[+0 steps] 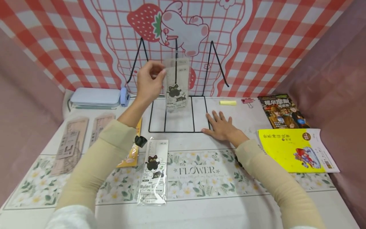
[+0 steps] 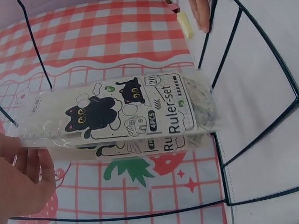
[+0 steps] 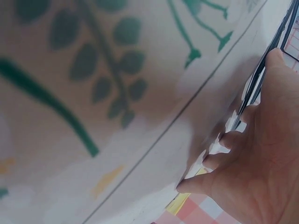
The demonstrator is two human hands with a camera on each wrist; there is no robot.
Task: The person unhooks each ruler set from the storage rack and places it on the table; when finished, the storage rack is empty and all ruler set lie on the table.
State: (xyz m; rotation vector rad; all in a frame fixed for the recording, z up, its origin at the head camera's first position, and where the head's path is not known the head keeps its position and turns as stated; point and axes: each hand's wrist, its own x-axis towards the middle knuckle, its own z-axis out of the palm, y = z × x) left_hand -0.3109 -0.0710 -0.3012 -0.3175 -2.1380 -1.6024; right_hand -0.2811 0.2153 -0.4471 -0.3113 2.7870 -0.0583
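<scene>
Two overlapping clear packets of ruler sets with black cats (image 1: 177,90) hang upright at the middle prong of a black wire rack (image 1: 171,131). My left hand (image 1: 150,81) pinches the upper left edge of the packets; the left wrist view shows one ruler-set packet (image 2: 107,109) in front of the other. Whether both are in my grip I cannot tell. My right hand (image 1: 221,127) lies with fingers spread on the table, its thumb and index finger at the right side of the rack's base. Another cat ruler-set packet (image 1: 152,171) lies on the table in front of the rack.
Pink ruler packets (image 1: 70,146) and an orange packet (image 1: 132,154), partly behind my left arm, lie to the left. A pale case (image 1: 95,97) and blue stapler (image 1: 124,97) sit behind. Rightward are yellow notes (image 1: 227,103), a pink binder clip (image 1: 248,101), a dark book (image 1: 283,111) and a yellow book (image 1: 286,149).
</scene>
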